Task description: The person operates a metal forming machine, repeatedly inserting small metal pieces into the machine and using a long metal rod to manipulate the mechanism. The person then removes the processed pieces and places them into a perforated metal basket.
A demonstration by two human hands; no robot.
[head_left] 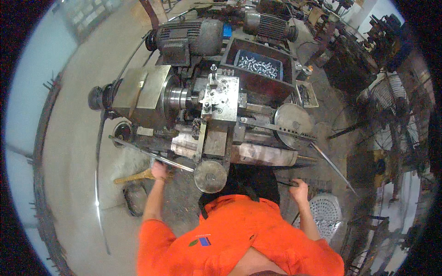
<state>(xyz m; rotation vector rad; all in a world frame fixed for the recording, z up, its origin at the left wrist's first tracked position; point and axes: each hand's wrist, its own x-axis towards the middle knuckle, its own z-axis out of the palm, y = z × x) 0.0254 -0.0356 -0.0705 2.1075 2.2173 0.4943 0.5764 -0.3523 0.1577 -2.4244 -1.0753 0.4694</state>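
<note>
Lathe lever (152, 154), a long thin steel rod, runs diagonally from the machine's lower left toward its middle; the left hand (159, 171) is clenched around it near its lower stretch, directly below the headstock. A second, darker handle (287, 183) projects from the machine's lower right edge, and the right hand (299, 187) is closed on its end, just above a round perforated metal stool seat (325, 214). The two hands lie well apart, one at each side of the person's orange jacket (235, 239).

Between them hangs one round grey handwheel (210, 175), smooth and disc-shaped. A second, larger disc (293, 119) sits at the right of the lathe (202, 106), with a slotted flat bar running across its lower edge. One bright cylindrical chuck (178, 98) faces a blocky, bolted tool post (220, 97) of dull cast metal.

Two ribbed electric motors (189, 39) stand behind the bed, one left and one further right. One dark open bin (258, 64) holds many small shiny cylindrical parts, too many and too small to count. A wooden-handled brush (136, 177) lies on the grimy concrete floor just left of the left hand.
</note>
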